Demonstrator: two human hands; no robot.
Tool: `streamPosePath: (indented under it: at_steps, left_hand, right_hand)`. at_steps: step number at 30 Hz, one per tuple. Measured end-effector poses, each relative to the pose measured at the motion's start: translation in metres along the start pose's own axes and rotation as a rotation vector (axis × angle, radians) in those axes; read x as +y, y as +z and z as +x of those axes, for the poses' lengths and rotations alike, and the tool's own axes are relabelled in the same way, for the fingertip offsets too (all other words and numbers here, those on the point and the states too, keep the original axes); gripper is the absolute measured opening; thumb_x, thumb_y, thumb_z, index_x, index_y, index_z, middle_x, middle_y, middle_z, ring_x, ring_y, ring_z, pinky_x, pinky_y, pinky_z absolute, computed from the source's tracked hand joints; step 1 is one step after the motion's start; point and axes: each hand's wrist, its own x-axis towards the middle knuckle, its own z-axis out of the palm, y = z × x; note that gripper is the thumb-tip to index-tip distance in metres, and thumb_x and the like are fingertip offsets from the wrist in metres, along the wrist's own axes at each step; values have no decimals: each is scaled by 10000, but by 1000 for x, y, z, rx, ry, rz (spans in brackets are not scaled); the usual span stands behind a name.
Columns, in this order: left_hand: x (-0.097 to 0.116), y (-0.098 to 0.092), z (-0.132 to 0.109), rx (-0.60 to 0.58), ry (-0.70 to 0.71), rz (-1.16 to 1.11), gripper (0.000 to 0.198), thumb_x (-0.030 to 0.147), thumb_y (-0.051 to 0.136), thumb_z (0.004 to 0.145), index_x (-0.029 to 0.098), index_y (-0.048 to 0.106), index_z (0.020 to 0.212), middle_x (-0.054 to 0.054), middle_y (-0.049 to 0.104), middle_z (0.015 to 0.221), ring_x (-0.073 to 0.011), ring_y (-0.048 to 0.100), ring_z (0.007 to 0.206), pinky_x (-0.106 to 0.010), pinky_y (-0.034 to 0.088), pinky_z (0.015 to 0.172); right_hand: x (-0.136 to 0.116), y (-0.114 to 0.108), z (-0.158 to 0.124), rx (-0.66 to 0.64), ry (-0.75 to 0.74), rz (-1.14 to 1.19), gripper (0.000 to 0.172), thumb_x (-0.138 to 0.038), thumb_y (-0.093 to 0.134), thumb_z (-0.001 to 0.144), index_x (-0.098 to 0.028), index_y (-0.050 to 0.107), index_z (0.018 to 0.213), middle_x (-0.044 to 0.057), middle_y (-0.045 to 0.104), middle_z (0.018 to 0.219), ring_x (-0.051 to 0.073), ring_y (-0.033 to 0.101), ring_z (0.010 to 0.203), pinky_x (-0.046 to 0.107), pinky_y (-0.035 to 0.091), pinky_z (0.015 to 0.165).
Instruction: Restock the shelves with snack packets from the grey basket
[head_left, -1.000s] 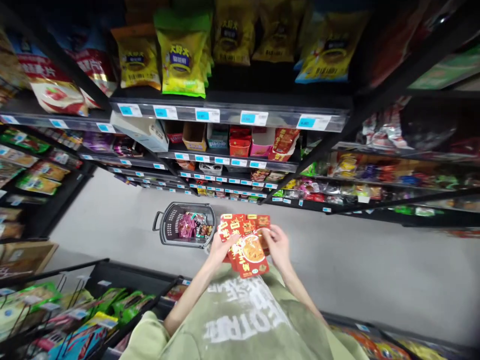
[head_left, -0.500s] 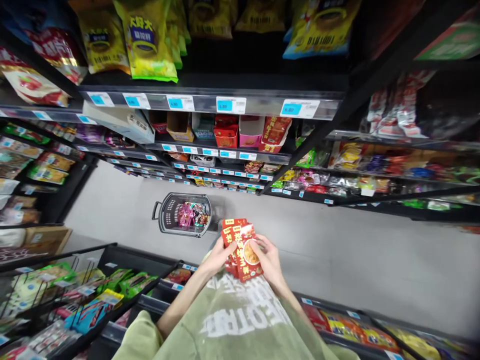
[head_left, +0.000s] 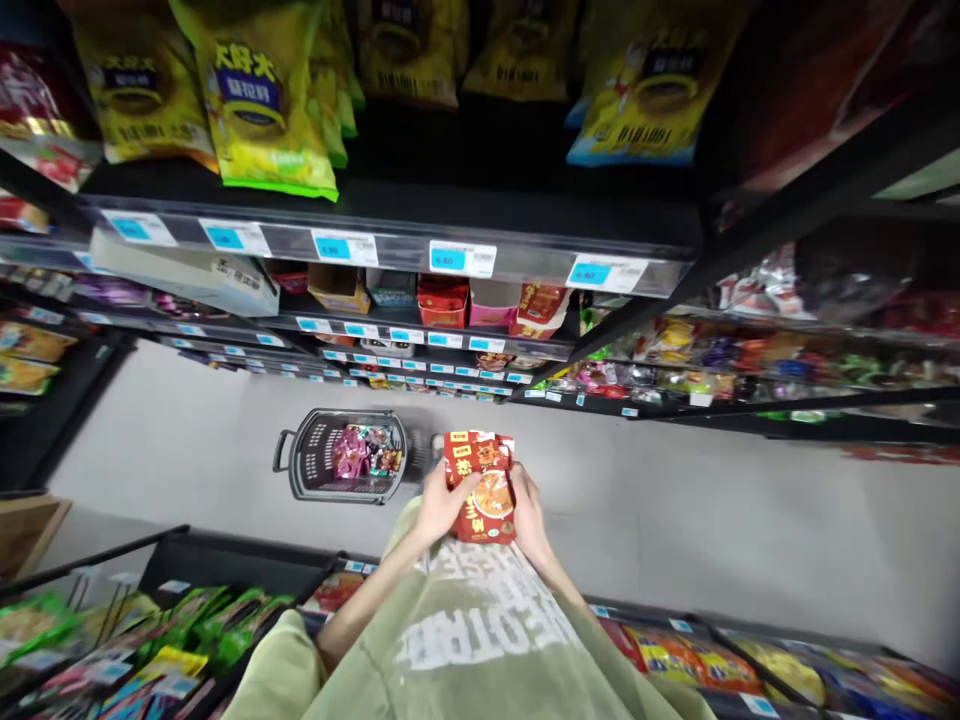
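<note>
A small stack of red food packets, with a bowl of food printed on the front one, is held before my shirt. My left hand grips the left side, its thumb lying across the front packet. On the right side, my right hand closes around the packets' edge, its fingers partly hidden behind them. How many packets are in the stack cannot be made out.
A grey shopping basket with purple and other small packs sits on the floor to the left. Ahead stands a shelf of yellow snack bags, with small boxes below. More snack racks run behind me.
The red packets, fanned out before, are now squared into a neat stack. My right thumb has come off the front packet. The view has shifted, so the shelf edge appears lower and nearer.
</note>
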Motion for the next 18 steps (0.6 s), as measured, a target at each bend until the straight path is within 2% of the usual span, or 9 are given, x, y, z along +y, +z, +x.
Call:
streamPosePath:
  at_steps: [2, 5, 8, 12, 16, 18]
  left_hand:
    - [5, -3, 15, -3, 111, 109, 382, 490, 618, 891, 184, 620, 1120, -96, 689, 1123, -257, 641, 1053, -417, 494, 973]
    - [8, -13, 31, -21, 214, 136, 396, 487, 473, 973, 208, 609, 1219, -113, 580, 1305, -255, 524, 1267, -437, 376, 1133]
    - [6, -24, 41, -85, 149, 5, 466, 525, 409, 992, 242, 540, 1338, -96, 489, 1439, -238, 439, 1376, -426, 313, 1193]
    - [2, -36, 49, -129, 0, -144, 555, 577, 524, 927, 274, 496, 1390, -85, 514, 1446, -261, 461, 1370, -444, 354, 1169]
    - [4, -45, 55, -173, -29, -232, 671, 538, 667, 849, 269, 462, 1429, -83, 473, 1500, -294, 442, 1389, -447, 385, 1147]
    - [7, -48, 60, -189, -11, -252, 670, 495, 694, 842, 263, 465, 1427, -80, 487, 1489, -291, 457, 1377, -436, 391, 1143]
  right_hand:
    - [-10, 13, 4, -39, 14, 44, 387, -588, 588, 887, -249, 648, 1066, 61, 731, 1142, 247, 710, 966, 349, 573, 847]
    - [-17, 25, 11, -81, 18, 74, 426, -484, 738, 810, -239, 635, 1142, 54, 732, 1132, 256, 709, 970, 363, 569, 868]
    - [-13, 33, 20, -43, 47, 105, 397, -487, 726, 819, -213, 661, 1099, 60, 747, 1061, 251, 718, 873, 370, 576, 805]
    - [-6, 39, 34, 87, 48, 163, 456, -492, 764, 785, -205, 648, 1120, 47, 756, 894, 227, 709, 770, 334, 568, 721]
    - [-15, 41, 46, 122, 54, 197, 483, -514, 773, 775, -214, 601, 1112, 53, 759, 849, 222, 704, 711, 320, 559, 652]
    - [-23, 42, 49, 128, 39, 190, 456, -534, 768, 773, -222, 594, 1056, 52, 759, 842, 225, 704, 696, 317, 555, 628]
